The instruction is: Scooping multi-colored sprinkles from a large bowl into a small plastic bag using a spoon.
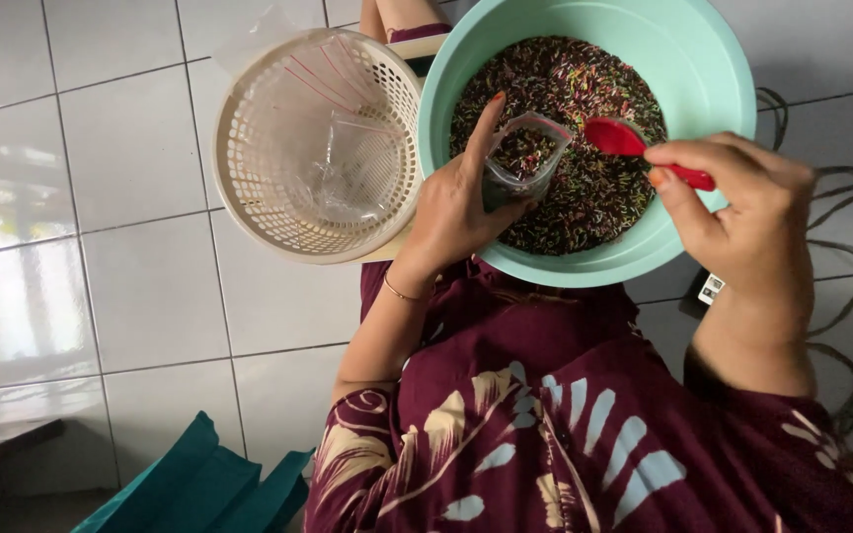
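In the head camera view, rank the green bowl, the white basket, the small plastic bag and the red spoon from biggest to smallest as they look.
1. Green bowl
2. White basket
3. Small plastic bag, held by the left hand
4. Red spoon, held by the right hand, which partly hides it

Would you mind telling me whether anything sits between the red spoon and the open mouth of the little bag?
Nothing visible does. The right hand holds the red spoon just beside the open small bag, which the left hand holds over the grains in the green bowl. Only a short open gap separates them.
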